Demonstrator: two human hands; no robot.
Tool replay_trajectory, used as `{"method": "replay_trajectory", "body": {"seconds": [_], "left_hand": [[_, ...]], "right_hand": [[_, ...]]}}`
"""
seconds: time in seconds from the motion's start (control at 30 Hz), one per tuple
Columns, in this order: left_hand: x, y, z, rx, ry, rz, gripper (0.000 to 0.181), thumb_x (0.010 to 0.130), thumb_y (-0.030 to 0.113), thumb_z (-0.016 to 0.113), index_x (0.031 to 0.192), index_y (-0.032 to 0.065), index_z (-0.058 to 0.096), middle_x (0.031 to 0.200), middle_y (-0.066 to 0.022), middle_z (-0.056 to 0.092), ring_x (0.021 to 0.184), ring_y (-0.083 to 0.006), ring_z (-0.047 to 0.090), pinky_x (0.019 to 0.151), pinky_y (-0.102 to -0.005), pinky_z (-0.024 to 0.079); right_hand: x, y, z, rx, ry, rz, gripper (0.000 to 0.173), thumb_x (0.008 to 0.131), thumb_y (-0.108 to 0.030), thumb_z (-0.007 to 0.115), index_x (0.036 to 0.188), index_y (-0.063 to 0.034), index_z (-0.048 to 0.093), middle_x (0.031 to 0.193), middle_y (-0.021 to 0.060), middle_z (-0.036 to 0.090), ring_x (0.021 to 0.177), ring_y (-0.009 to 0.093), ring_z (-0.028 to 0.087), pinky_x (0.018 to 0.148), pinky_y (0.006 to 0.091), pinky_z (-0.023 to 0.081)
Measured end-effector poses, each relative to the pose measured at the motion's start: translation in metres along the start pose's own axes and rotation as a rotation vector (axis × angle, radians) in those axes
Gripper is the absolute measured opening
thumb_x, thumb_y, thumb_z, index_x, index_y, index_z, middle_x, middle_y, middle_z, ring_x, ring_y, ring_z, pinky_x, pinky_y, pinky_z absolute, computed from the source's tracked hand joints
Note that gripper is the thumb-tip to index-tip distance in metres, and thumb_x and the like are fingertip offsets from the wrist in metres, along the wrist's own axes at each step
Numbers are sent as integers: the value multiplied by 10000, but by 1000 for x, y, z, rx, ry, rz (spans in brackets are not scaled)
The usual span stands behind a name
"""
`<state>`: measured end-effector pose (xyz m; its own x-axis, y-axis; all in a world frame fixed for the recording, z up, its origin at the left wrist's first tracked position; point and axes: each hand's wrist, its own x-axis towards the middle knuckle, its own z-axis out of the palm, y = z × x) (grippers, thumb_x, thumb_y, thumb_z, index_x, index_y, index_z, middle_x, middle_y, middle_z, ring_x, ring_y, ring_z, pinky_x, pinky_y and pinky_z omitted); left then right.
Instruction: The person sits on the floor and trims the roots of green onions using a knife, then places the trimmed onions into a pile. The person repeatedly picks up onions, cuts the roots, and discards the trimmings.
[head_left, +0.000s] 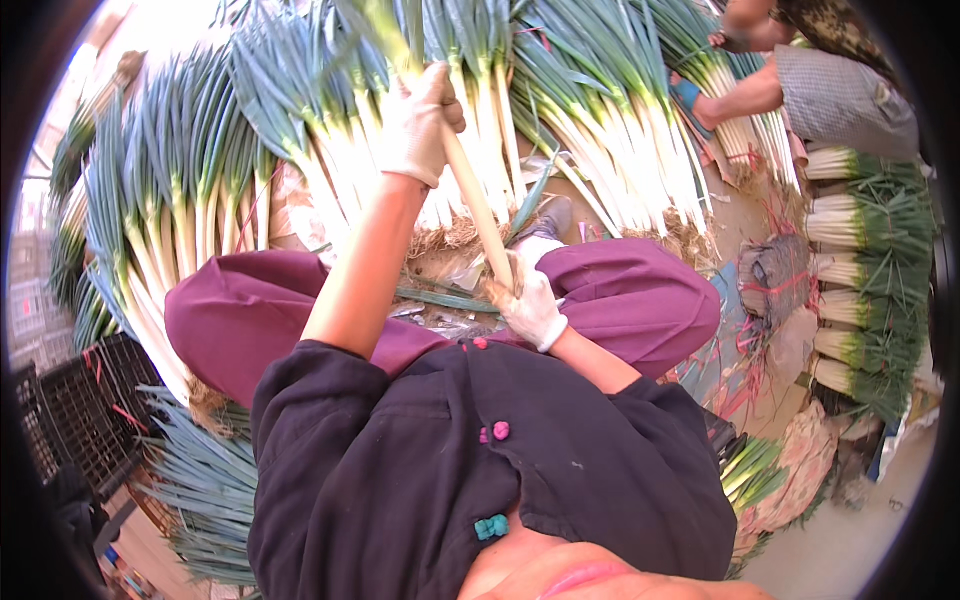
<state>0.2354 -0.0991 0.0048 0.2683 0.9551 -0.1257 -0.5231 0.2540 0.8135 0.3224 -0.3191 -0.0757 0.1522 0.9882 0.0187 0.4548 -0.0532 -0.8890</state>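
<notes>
My left hand (421, 124), in a pale glove, is shut on the upper part of a single leek (476, 201), just below its green leaves. The leek slants down to my right hand (529, 304), also in a whitish glove with soiled fingertips, which grips its root end between my knees. Blurred leaves rise past my left hand to the top edge. Rows of leeks with blue-green leaves, white shafts and shaggy roots fan out on the ground in front of me: one group at the left (180, 180), another behind my left hand, and one at the right (615, 150).
A co-worker's bare leg (742, 101) and blue sandal are among leeks at upper right. Tied bundles of green onions (840, 270) are stacked far right, near a grey strapped bundle (776, 277) and pink ties. Black plastic crates (94, 405) stand at left. Loose leaves lie between my knees.
</notes>
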Motion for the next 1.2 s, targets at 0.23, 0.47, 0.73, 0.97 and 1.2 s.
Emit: {"method": "replay_trajectory", "body": {"seconds": [0.23, 0.47, 0.73, 0.97, 1.2], "left_hand": [[-56, -50, 52, 632, -492, 542, 496, 842, 227, 609, 1221, -24, 412, 1050, -139, 533, 945, -228, 543, 863, -330, 448], [-54, -100, -36, 568, -379, -233, 449, 869, 271, 581, 1192, -21, 475, 1119, -158, 563, 1048, -210, 543, 920, -308, 422], [-42, -117, -125, 636, -57, -431, 389, 871, 235, 571, 1162, -15, 506, 1043, -117, 604, 910, -157, 580, 786, -271, 472], [-33, -132, -141, 623, -2, -480, 396, 872, 235, 569, 1169, -21, 508, 1008, -120, 621, 866, -148, 590, 738, -265, 477], [-31, -122, -138, 515, 44, -503, 358, 874, 213, 571, 1144, -18, 524, 958, -91, 614, 822, -143, 582, 718, -263, 491]], "right_hand": [[110, -19, -100, 302, 390, -193, 410, 891, -259, 593, 1197, -9, 485, 915, 67, 615, 715, 61, 575, 552, 175, 485], [154, 92, -226, -349, 402, 339, 371, 867, -345, 598, 1052, -37, 506, 616, 10, 541, 482, 92, 517, 431, 251, 413], [109, 343, -292, -1075, -225, 1040, 512, 776, -286, 569, 1234, -62, 523, 1187, 175, 574, 1088, 353, 548, 916, 405, 444], [188, 228, -197, -872, 80, 586, 471, 800, -411, 551, 1165, -114, 566, 1080, 186, 616, 997, 336, 594, 848, 401, 468], [199, 174, 7, -825, -148, 400, 658, 760, -559, 565, 1156, -35, 525, 1053, 249, 601, 992, 352, 597, 903, 400, 451]]}}
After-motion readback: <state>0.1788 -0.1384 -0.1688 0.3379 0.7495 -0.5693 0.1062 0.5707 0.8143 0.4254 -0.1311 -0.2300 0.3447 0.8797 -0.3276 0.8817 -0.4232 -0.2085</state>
